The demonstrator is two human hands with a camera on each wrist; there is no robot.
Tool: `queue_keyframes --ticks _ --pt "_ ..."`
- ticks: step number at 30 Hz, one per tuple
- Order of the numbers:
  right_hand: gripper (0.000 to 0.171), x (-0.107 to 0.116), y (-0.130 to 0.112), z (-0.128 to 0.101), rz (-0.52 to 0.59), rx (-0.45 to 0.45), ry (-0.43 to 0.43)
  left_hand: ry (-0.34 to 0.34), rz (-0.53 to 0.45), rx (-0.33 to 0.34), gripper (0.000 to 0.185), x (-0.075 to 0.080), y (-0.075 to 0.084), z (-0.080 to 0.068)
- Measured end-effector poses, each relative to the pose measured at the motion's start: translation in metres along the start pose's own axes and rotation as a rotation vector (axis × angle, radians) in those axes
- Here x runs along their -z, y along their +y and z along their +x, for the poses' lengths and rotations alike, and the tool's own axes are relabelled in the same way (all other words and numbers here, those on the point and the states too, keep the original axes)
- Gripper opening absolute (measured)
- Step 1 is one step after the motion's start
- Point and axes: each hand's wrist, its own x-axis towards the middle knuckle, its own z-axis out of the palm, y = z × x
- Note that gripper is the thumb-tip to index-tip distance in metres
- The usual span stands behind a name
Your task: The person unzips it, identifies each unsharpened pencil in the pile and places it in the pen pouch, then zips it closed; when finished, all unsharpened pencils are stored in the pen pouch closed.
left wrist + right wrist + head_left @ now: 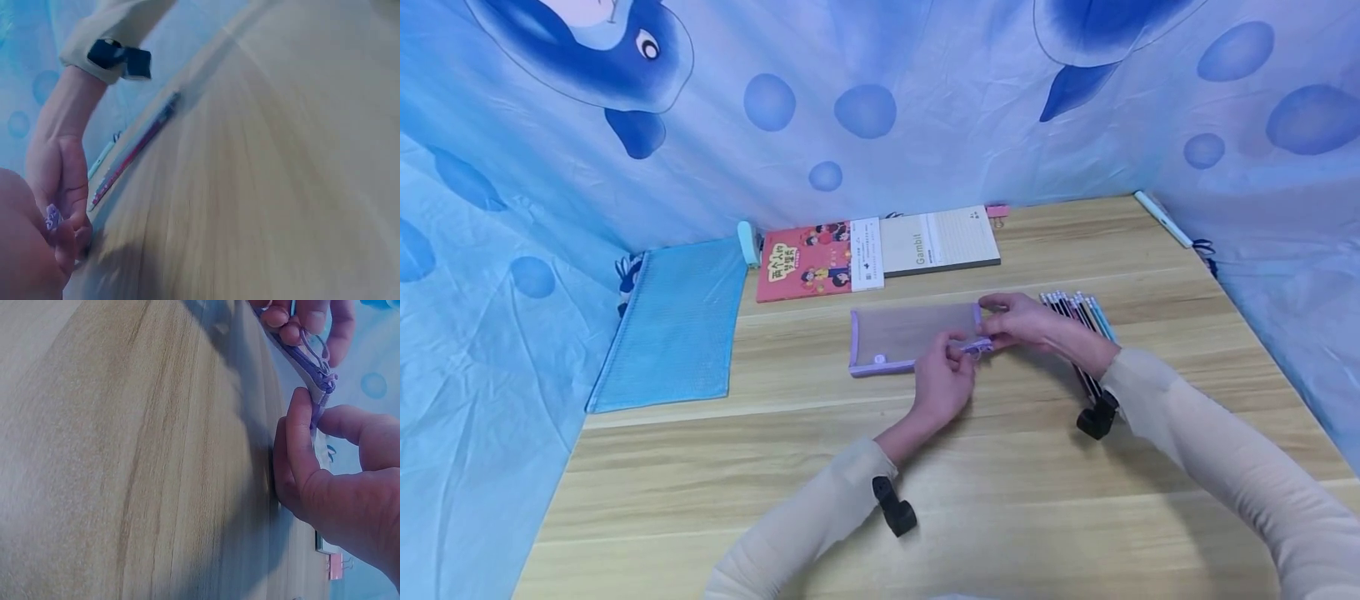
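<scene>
Pencils [1078,321] right of pouch [910,337] (books [880,254] behind)

Bright, even, blue-tinted light fills the head view, which is sharp, with bending at its edges. Soft shadows lie on the bench [1000,467] under both arms. Both wrist views are blurred (the left heavily smeared), with close skin out of focus.

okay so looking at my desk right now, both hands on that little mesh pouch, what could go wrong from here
The right hand pinches only the corner of the mesh pouch, so tugging the zipper pull with the left hand might drag the pouch along the table. Also, the right forearm lies across the row of pencils and could scatter them.
</scene>
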Motion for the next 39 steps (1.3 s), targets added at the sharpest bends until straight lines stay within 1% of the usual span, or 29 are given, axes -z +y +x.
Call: queue_keyframes --ticks 2,5,7,8,10,13,14,17,20,26,29,31,35,39 --pt "0.077 0.000 -0.001 0.000 -0.001 0.002 0.006 -0.007 0.082 -0.071 0.034 0.000 0.000 0.001" --pt "0.077 -0.001 -0.001 -0.001 -0.009 0.004 0.012 -0.012 0.244 -0.205 0.036 0.000 0.001 0.002" --pt "0.078 -0.001 -0.002 -0.002 -0.018 0.001 0.010 -0.016 0.340 -0.247 0.036 0.001 0.002 0.002" --pt "0.078 -0.001 -0.002 -0.003 -0.025 -0.002 0.010 -0.025 0.368 -0.245 0.036 0.002 0.003 0.002" --pt "0.081 -0.001 -0.001 -0.005 -0.032 -0.009 0.002 -0.042 0.399 -0.218 0.035 0.003 0.004 0.002" --pt "0.083 -0.001 0.001 -0.010 -0.035 -0.004 -0.019 -0.064 0.404 -0.169 0.034 0.004 0.004 0.002" --pt "0.083 -0.002 0.002 -0.012 -0.035 0.001 -0.026 -0.068 0.407 -0.165 0.033 0.003 0.004 0.002" --pt "0.083 -0.004 0.003 -0.019 -0.021 0.009 -0.055 -0.070 0.397 -0.177 0.029 0.003 0.003 0.003" --pt "0.083 -0.008 0.003 -0.023 -0.008 0.013 -0.071 -0.072 0.408 -0.190 0.027 0.002 0.001 0.004" --pt "0.084 -0.009 0.008 -0.020 0.015 0.037 -0.094 -0.075 0.421 -0.211 0.026 0.002 0.000 0.006" --pt "0.084 -0.008 0.010 -0.018 0.015 0.039 -0.103 -0.072 0.413 -0.210 0.022 0.001 -0.001 0.008" --pt "0.085 -0.008 0.010 -0.018 0.009 0.042 -0.103 -0.067 0.426 -0.211 0.020 0.002 -0.001 0.008" --pt "0.087 -0.008 0.011 -0.017 -0.017 0.054 -0.106 -0.083 0.464 -0.206 0.020 0.005 -0.002 0.007" --pt "0.087 -0.008 0.011 -0.017 -0.039 0.060 -0.106 -0.124 0.509 -0.200 0.022 0.009 -0.004 0.006"
